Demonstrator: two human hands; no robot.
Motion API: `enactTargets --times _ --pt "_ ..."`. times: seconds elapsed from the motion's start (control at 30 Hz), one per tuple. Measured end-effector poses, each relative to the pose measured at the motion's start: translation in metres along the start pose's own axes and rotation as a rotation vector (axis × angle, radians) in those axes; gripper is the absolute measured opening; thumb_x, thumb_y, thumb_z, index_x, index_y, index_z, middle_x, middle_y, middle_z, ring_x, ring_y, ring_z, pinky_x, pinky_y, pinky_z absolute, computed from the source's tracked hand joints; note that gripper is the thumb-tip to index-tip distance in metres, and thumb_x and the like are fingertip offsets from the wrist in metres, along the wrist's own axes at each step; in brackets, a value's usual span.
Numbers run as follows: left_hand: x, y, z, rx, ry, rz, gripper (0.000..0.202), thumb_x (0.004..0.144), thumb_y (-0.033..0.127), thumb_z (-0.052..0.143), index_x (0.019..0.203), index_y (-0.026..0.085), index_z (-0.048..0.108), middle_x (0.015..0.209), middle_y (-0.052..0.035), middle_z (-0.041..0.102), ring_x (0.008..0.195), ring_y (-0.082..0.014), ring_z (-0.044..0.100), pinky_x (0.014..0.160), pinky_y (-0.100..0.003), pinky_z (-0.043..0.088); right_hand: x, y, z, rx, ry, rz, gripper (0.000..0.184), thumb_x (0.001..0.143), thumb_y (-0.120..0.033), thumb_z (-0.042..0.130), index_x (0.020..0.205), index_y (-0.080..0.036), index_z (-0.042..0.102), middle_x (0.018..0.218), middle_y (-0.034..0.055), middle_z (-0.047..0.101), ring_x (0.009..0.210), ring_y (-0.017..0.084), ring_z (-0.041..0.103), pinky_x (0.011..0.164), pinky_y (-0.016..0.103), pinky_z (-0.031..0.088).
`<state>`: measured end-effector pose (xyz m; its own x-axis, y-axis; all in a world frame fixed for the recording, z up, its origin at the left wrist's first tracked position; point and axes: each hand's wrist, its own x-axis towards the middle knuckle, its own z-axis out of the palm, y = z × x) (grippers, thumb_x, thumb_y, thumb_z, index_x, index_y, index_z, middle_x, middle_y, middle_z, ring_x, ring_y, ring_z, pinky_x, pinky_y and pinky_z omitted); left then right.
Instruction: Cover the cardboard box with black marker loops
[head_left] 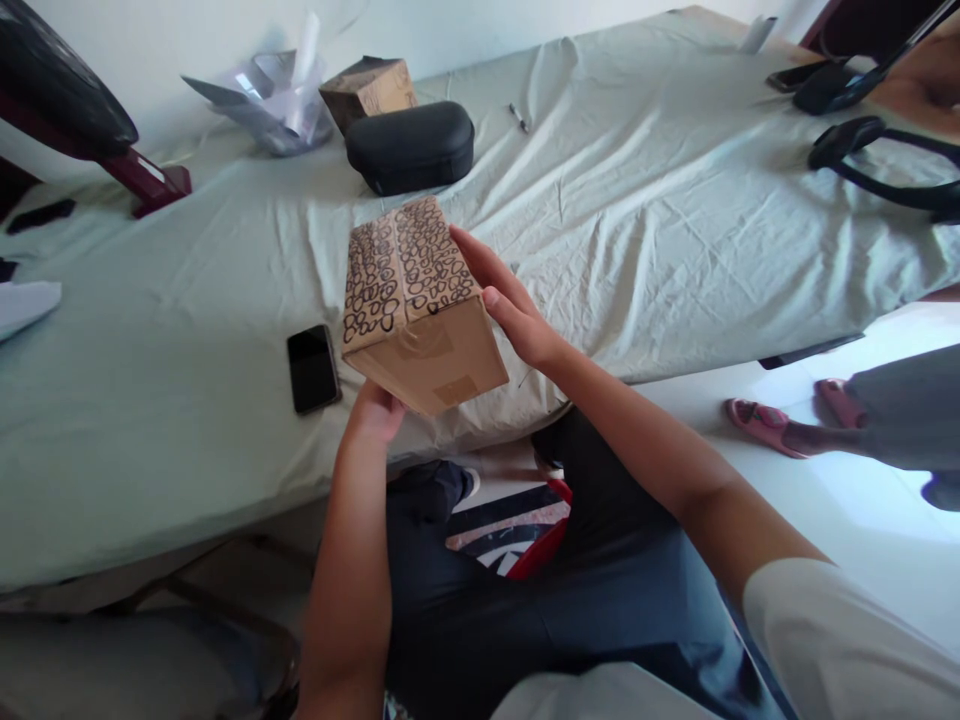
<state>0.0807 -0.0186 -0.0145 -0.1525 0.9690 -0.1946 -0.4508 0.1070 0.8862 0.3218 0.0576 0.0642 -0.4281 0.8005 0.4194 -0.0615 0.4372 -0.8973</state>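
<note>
A brown cardboard box [431, 345] is held up, tilted, over the front part of the cloth-covered table. Dark hand-drawn loops cover its top face, and clear tape runs along the middle and down the near end. My right hand [514, 305] presses along the box's right side, thumb at the near upper corner. Beneath the box's lower left edge is my left hand [377, 410], its fingers mostly hidden under the cardboard. A black phone [313, 368] lies flat on the cloth, left of the box.
Behind the box sit a black hard case [411, 146], another cardboard box [379, 88] and a clear plastic bag [281, 125]. A pen [518, 118] lies farther back. Black headsets [892, 165] rest at the right. A person's feet in pink sandals [765, 425] show beyond the table's edge.
</note>
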Motion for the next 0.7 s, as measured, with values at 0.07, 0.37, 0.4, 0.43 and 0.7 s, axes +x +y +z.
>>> enactTargets --times 0.07,0.37,0.4,0.43,0.7 --pt "0.0 0.0 0.0 0.019 0.024 0.021 0.046 0.088 0.063 0.086 0.119 0.029 0.081 0.109 -0.0074 0.086 0.133 -0.0329 0.078 0.106 -0.043 0.07 0.0 0.003 0.001 0.021 -0.017 -0.029 0.099 0.095 -0.089 0.051 0.178 -0.035 0.045 0.189 -0.0023 0.041 0.18 0.028 0.029 0.146 0.046 0.034" --pt "-0.018 0.03 0.017 0.082 -0.027 0.054 0.076 0.088 0.091 0.07 0.128 0.028 0.081 0.139 -0.0122 0.081 0.16 -0.0401 0.058 0.121 -0.06 0.063 -0.007 -0.01 0.004 -0.1 -0.223 -0.299 0.094 0.099 -0.072 0.068 0.175 -0.024 0.045 0.189 0.0135 0.04 0.18 0.033 0.031 0.149 0.053 0.02" --pt "-0.02 0.033 0.019 0.078 -0.048 0.085 0.08 0.088 0.093 0.068 0.131 0.027 0.08 0.143 -0.0124 0.08 0.162 -0.0398 0.055 0.124 -0.059 0.061 -0.008 -0.016 0.006 -0.158 -0.24 -0.296 0.093 0.097 -0.073 0.07 0.174 -0.026 0.047 0.188 0.0128 0.042 0.18 0.034 0.029 0.149 0.054 0.017" --pt "-0.021 0.035 0.019 0.069 -0.057 0.13 0.08 0.088 0.092 0.068 0.133 0.027 0.078 0.146 -0.0122 0.079 0.164 -0.0387 0.053 0.127 -0.058 0.059 -0.01 -0.022 0.008 -0.223 -0.232 -0.285 0.095 0.095 -0.074 0.073 0.173 -0.026 0.049 0.186 0.013 0.045 0.181 0.035 0.025 0.149 0.057 0.013" --pt "-0.006 0.018 -0.005 -0.039 -0.041 0.211 0.073 0.098 0.077 0.069 0.146 0.023 0.072 0.148 -0.0109 0.079 0.157 -0.0364 0.059 0.128 -0.058 0.055 -0.01 -0.025 0.012 -0.074 -0.028 0.043 0.1 0.097 -0.067 0.067 0.181 -0.024 0.032 0.195 0.0077 0.026 0.182 0.032 0.022 0.149 0.054 0.015"
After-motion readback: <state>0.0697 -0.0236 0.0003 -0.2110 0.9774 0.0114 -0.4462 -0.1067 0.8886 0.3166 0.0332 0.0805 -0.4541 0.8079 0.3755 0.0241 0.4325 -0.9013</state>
